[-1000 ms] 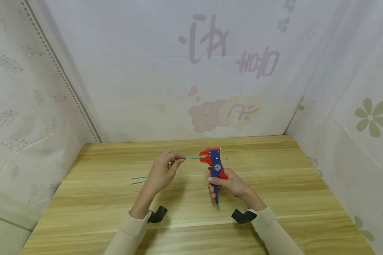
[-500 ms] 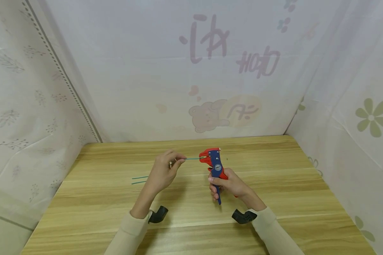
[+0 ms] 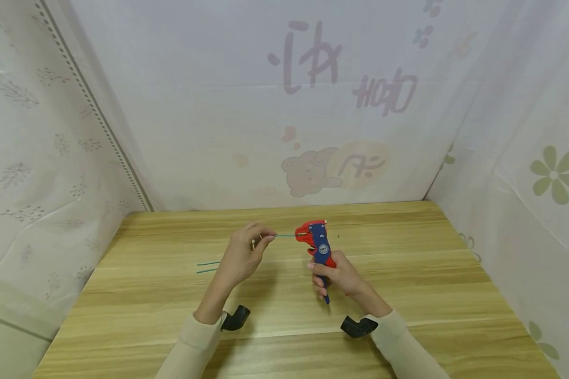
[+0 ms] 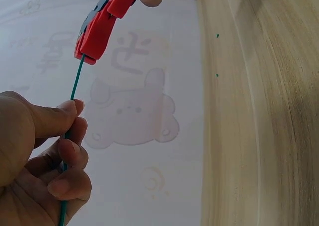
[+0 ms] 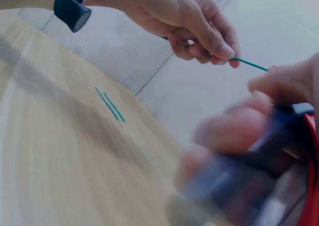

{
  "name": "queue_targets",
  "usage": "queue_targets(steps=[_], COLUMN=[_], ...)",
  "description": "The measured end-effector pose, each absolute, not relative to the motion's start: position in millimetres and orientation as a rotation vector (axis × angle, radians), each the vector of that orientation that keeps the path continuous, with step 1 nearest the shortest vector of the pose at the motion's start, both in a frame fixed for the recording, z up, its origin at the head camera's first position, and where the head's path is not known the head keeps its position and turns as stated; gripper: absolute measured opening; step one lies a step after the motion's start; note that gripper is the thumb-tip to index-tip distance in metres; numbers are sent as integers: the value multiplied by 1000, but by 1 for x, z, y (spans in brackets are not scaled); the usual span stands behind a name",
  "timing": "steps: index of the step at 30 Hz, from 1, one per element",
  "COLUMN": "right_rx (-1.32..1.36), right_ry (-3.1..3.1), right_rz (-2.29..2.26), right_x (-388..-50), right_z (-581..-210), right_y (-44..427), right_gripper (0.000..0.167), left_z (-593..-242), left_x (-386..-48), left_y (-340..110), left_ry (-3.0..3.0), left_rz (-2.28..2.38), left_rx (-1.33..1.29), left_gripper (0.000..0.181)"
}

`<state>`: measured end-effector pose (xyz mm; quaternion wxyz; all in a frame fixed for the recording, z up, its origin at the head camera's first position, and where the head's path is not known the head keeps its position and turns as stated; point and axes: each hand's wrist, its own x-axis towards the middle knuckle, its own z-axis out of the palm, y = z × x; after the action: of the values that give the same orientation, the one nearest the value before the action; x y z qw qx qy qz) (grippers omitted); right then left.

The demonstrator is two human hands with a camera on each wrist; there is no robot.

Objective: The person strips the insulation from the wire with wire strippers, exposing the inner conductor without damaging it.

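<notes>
Thumb and fingers of my left hand (image 3: 244, 250) pinch a thin green wire (image 3: 285, 236) above the table. The wire's far end enters the nose of a red and blue wire stripper (image 3: 319, 239), whose jaws look closed around it. In the left wrist view the wire (image 4: 77, 79) runs straight from the fingertips to the red jaws and trails down past the palm. My right hand (image 3: 343, 273) grips the stripper's handles, with the thumb across the blue one. Blurred fingers (image 5: 232, 131) curl about the handles in the right wrist view. The wire's tip is hidden inside the tool.
Two more green wires (image 5: 110, 105) lie side by side on the wooden table (image 3: 170, 316), left of the left hand. Tiny green bits (image 4: 217, 75) lie on the wood beyond the stripper. Printed curtains (image 3: 218, 105) enclose the back and sides.
The stripper's jaws have come together on the wire, and its handles are squeezed closer. My right wrist has shifted slightly left. The left hand stays almost still.
</notes>
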<state>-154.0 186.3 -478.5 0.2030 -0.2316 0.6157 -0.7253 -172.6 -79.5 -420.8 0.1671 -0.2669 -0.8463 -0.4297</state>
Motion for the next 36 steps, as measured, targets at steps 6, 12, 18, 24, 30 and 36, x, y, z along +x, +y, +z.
queue_targets(steps=[6,12,18,24,30,36], right_rx=[-415,-600,-613,-631,-639,-651], right_ry=[1843,1818,1792,1749,1773,1848], right_rz=[-2012,-1953,-1911,-1898,-1896,-1881], right_x=[-152,-156,-157,-157,-158,-159], right_z=[-479,-481,-481,-479,-477,-475], right_y=[182,186,188,192,196,198], right_gripper=[24,33,39,49,41,38], left_z=[-425,-426,-426,-427,-428,-429], left_x=[-175,-176,-176,-177,-177,-178], left_y=[-81,-82,-82,-83,-84,-86], left_ry=[-2434,-2448,-2448,-2448,-2454,-2443], left_rz=[-1221,-1232,-1229,-1237,-1243,-1245], left_rx=[-749,-735,-734,-726,-711,-721], left_gripper=[6,7,7,7,7,8])
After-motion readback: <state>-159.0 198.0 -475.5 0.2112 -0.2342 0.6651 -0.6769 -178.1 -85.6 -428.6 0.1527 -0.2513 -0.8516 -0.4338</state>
